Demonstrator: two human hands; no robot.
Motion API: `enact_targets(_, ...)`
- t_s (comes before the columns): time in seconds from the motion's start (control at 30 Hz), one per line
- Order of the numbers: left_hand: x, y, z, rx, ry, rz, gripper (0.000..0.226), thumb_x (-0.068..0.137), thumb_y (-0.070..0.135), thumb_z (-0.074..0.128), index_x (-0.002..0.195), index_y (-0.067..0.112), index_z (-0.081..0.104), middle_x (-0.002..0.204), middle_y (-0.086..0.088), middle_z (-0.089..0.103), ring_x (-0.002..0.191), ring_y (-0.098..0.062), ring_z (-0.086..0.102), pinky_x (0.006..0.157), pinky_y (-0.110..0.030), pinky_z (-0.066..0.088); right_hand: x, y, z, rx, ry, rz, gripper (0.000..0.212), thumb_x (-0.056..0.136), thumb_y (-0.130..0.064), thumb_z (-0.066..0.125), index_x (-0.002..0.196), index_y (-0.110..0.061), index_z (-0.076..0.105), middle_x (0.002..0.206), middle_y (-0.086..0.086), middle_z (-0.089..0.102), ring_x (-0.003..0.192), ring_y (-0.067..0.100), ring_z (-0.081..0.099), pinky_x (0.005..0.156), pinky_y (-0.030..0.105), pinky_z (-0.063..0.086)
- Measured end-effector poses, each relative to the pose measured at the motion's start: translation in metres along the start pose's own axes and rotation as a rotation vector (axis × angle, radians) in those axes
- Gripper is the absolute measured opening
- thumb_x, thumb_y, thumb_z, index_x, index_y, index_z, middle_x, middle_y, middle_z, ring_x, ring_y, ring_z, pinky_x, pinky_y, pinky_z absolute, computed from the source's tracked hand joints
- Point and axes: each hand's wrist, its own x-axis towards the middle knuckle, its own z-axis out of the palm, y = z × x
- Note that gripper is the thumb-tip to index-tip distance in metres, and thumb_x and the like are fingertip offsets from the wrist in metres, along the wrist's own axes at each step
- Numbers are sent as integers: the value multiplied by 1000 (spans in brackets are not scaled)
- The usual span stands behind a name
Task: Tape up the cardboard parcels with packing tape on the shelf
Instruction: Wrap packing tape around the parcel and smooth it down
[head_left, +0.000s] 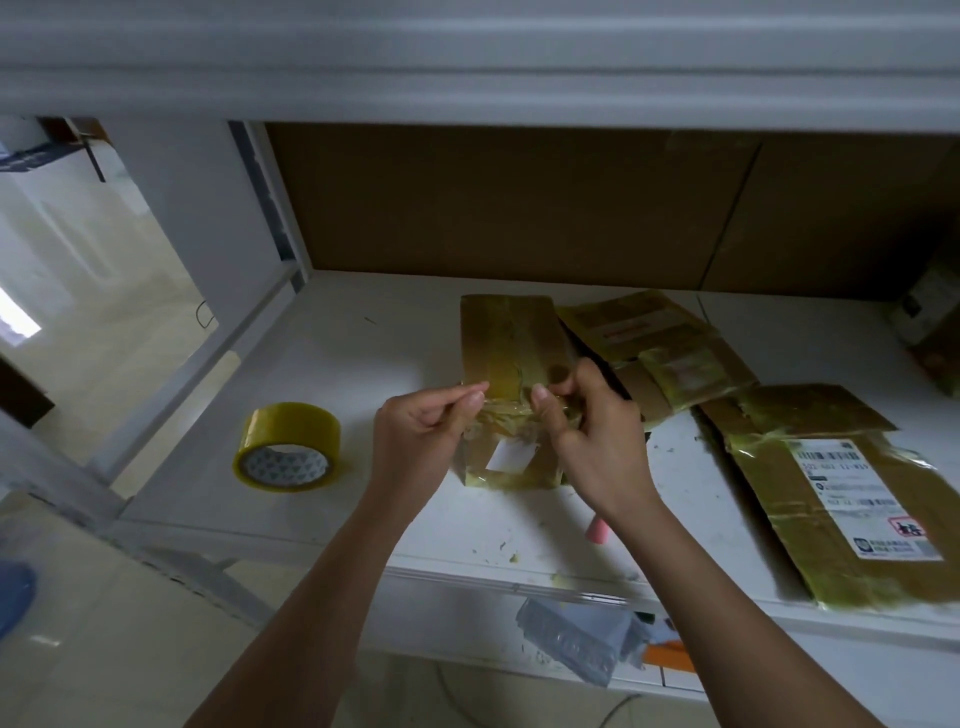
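Hands (519, 431) perhaps pinching blurred tape (506, 402)

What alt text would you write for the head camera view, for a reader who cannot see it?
Two bare hands, the left hand and the right hand, pinch a strip of clear tape over a small cardboard parcel on a white shelf. A roll of yellowish packing tape lies to the left; two more taped parcels lie to the right.

right parcel (841, 499) | shipping label (862, 499) | print too blurred to read
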Motion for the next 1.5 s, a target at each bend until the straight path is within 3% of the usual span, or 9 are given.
enact_targets(0.3, 0, 3, -5, -223, -83, -243, 53, 89, 16, 69, 136, 31, 49, 87, 7, 76, 90, -9, 73, 69, -19, 57, 0, 1, -14, 114, -81, 108, 15, 98, -19, 53, 112, -20, 47, 81, 3, 66, 73, 17, 63, 68, 37, 49)
enact_targets(0.5, 31, 17, -26, -82, -57, -386, 30, 92, 37, 63, 109, 13, 71, 91, 6, 75, 77, -15, 74, 66, -23, 59, 41, 1, -38, 207, -205, 392, 19, 97, -47, 52, 103, -31, 59, 105, 5, 68, 92, 25, 66, 91, 47, 54)
enact_targets(0.67, 52, 18, -19, 9, -236, -499, 36, 86, 59, 59, 103, 29, 68, 104, 5, 74, 101, -23, 69, 98, -46, 52, 64, -5, -26, 280, -277, 482, 47, 92, -58, 53, 127, -27, 54, 124, 1, 63, 110, 21, 61, 98, 46, 50)
enact_targets(0.8, 55, 20, -14, -177, -350, -568, 39, 97, 35, 58, 132, 19, 57, 115, -1, 72, 109, -25, 67, 103, -49, 48, 66, -9, -17, 313, -326, 458, 53, 95, -41, 59, 144, -36, 40, 127, -4, 58, 110, 18, 60, 100, 44, 49)
enact_targets(0.93, 60, 22, -27, -402, -277, -337, 54, 94, 5, 58, 144, 18, 43, 135, -3, 61, 122, -24, 60, 104, -46, 47, 65, -14, -28, 443, -320, 314, 76, 87, -14, 62, 145, -48, 28, 119, -8, 61, 108, 13, 60, 94, 42, 50)
enact_targets(1.03, 63, 26, -39, -547, -196, -405, 55, 89, 37, 59, 140, 20, 48, 133, -6, 62, 124, -32, 57, 112, -53, 36, 62, -15, -31, 519, -391, 320, 72, 78, -41, 60, 137, -64, 27, 132, -9, 56, 119, 17, 56, 98, 48, 42)
enact_targets(1.13, 53, 27, -35, -286, -235, -419, 71, 77, 63, 59, 137, 24, 53, 123, -4, 68, 114, -28, 64, 108, -56, 40, 55, -12, -22, 425, -407, 333, 70, 85, -69, 55, 145, -55, 22, 116, -19, 61, 106, 3, 59, 93, 37, 43)
enact_targets(1.33, 43, 8, -26, -239, -195, -208, 52, 89, 1, 66, 135, 24, 53, 127, 6, 63, 113, -13, 64, 88, -32, 57, 47, -1, -6, 285, -265, 172, 73, 94, -21, 64, 151, -32, 20, 118, -14, 55, 105, 3, 59, 97, 34, 51)
enact_targets(1.5, 32, -8, -21, -218, -273, -267, 62, 85, 4, 72, 139, 23, 50, 130, 2, 62, 120, -18, 60, 95, -37, 55, 37, 11, 2, 250, -199, 148, 91, 86, -32, 73, 151, -27, 9, 143, -2, 47, 122, 17, 56, 96, 40, 54)
